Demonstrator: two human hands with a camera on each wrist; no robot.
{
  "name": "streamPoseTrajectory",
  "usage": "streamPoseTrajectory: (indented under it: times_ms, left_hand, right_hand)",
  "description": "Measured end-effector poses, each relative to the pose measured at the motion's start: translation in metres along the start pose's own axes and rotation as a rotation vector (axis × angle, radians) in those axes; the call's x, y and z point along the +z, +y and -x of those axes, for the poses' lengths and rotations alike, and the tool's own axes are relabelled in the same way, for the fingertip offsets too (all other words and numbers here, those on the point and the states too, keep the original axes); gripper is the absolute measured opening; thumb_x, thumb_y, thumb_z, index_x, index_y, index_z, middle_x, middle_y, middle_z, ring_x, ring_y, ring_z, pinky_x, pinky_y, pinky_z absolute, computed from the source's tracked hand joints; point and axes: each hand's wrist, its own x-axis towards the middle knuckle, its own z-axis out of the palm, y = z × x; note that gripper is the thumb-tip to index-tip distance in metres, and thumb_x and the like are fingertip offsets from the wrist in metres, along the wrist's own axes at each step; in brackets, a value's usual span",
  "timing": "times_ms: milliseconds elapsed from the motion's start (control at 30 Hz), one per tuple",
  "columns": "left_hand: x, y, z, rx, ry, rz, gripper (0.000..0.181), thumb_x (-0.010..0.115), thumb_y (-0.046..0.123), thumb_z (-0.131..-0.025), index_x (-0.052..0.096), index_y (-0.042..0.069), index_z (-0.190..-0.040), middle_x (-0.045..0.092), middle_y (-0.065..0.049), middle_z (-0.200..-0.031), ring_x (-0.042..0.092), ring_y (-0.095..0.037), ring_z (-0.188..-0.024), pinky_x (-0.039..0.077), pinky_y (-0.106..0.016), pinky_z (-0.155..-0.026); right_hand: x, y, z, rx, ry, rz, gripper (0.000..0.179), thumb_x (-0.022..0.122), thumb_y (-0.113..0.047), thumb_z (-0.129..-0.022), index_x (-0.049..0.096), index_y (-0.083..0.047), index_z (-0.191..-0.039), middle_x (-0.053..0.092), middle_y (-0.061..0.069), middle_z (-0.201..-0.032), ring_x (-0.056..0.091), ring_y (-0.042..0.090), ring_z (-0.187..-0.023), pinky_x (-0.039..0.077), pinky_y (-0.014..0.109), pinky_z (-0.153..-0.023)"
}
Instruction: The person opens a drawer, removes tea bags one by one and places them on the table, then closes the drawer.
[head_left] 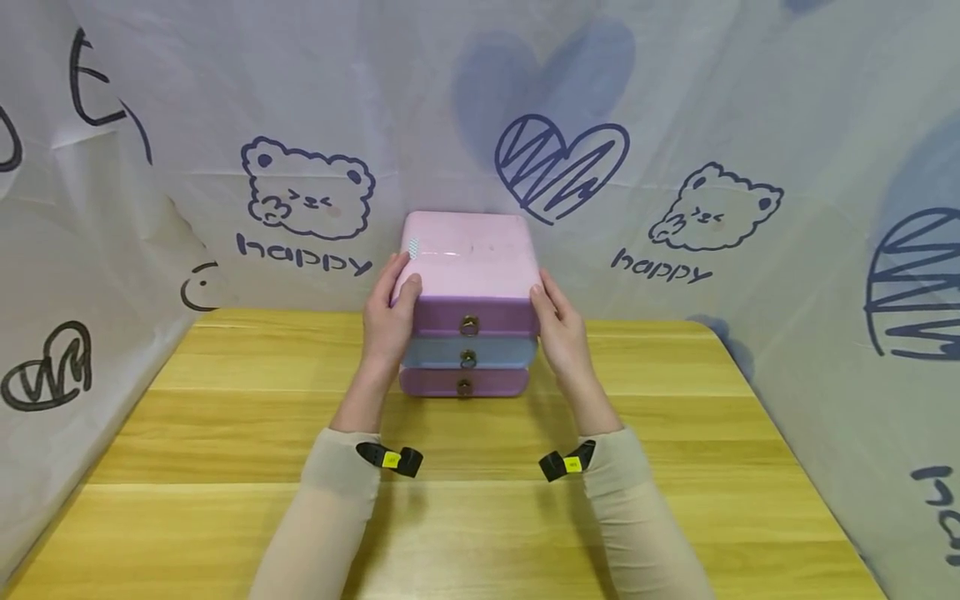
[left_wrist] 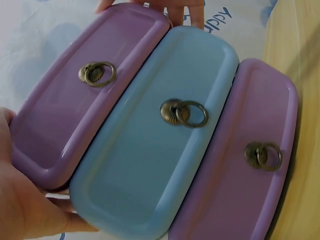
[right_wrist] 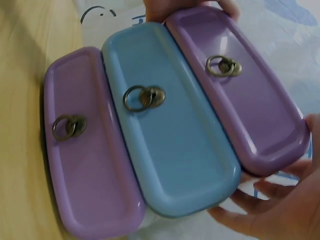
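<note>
A small three-drawer storage box (head_left: 471, 258) with a pink top stands at the back of the table. Its front has a purple top drawer (left_wrist: 90, 95), a light blue middle drawer (left_wrist: 155, 145) and a purple bottom drawer (right_wrist: 90, 150), each with a brass ring pull. All three look closed. My left hand (head_left: 390, 321) grips the box's left side, thumb at the upper front edge and fingers along the side. On the right side my right hand (head_left: 561, 329) holds it the same way. In both wrist views, fingers reach behind the drawer fronts and are partly hidden.
The wooden-patterned table (head_left: 465, 517) extends in front of the box and to both sides. Directly behind the box hangs a white cloth (head_left: 420, 100) with bear, heart and "happy" drawings, which also runs along the table's left and right.
</note>
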Motion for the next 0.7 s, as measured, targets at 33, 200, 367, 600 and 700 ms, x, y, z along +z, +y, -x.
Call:
streamPoseTrajectory:
  times_ms: [33,200,367,600,700]
  left_hand:
    - [-0.001,-0.001,0.0,0.002,-0.01,0.006,0.053,0.057,0.031,-0.104,0.05,0.02,-0.155,0.034,-0.003,-0.168,0.028,-0.018,-0.155,0.02,-0.035,-0.127]
    - [-0.009,-0.006,-0.002,0.047,-0.063,0.043,0.052,0.056,0.031,-0.106,0.049,0.017,-0.156,0.031,-0.008,-0.169,0.029,-0.022,-0.155,0.023,-0.035,-0.127]
    - [-0.02,-0.01,-0.001,0.098,-0.07,0.037,0.052,0.055,0.03,-0.107,0.049,0.014,-0.156,0.033,-0.004,-0.168,0.034,-0.026,-0.153,0.03,-0.038,-0.124]
    - [-0.032,-0.012,0.011,0.287,0.01,-0.074,0.053,0.059,0.028,-0.103,0.052,0.014,-0.153,0.04,-0.002,-0.163,0.043,-0.025,-0.144,0.04,-0.052,-0.116]
    - [-0.034,-0.012,0.016,0.432,0.1,-0.142,0.051,0.063,0.025,-0.099,0.058,0.012,-0.147,0.048,-0.006,-0.155,0.047,-0.023,-0.139,0.042,-0.049,-0.11]
  right_hand:
    - [-0.001,0.002,0.0,-0.011,-0.016,-0.004,0.061,0.047,-0.048,-0.109,0.035,-0.023,-0.163,0.035,-0.002,-0.167,0.039,0.021,-0.15,0.042,0.043,-0.117]
    - [-0.01,0.014,-0.002,-0.052,-0.086,-0.038,0.058,0.042,-0.047,-0.111,0.034,-0.025,-0.164,0.034,-0.004,-0.167,0.043,0.021,-0.147,0.044,0.048,-0.114]
    - [-0.014,0.023,-0.005,-0.079,-0.109,-0.083,0.055,0.038,-0.048,-0.111,0.037,-0.026,-0.162,0.037,-0.008,-0.166,0.044,0.02,-0.145,0.044,0.053,-0.113]
    - [-0.015,0.034,-0.005,-0.087,-0.084,-0.115,0.055,0.036,-0.045,-0.113,0.039,-0.021,-0.162,0.042,-0.003,-0.164,0.046,0.022,-0.142,0.042,0.053,-0.115]
    - [-0.013,0.038,-0.006,-0.074,-0.089,-0.156,0.055,0.036,-0.044,-0.113,0.039,-0.02,-0.162,0.041,0.0,-0.164,0.045,0.022,-0.145,0.041,0.051,-0.117]
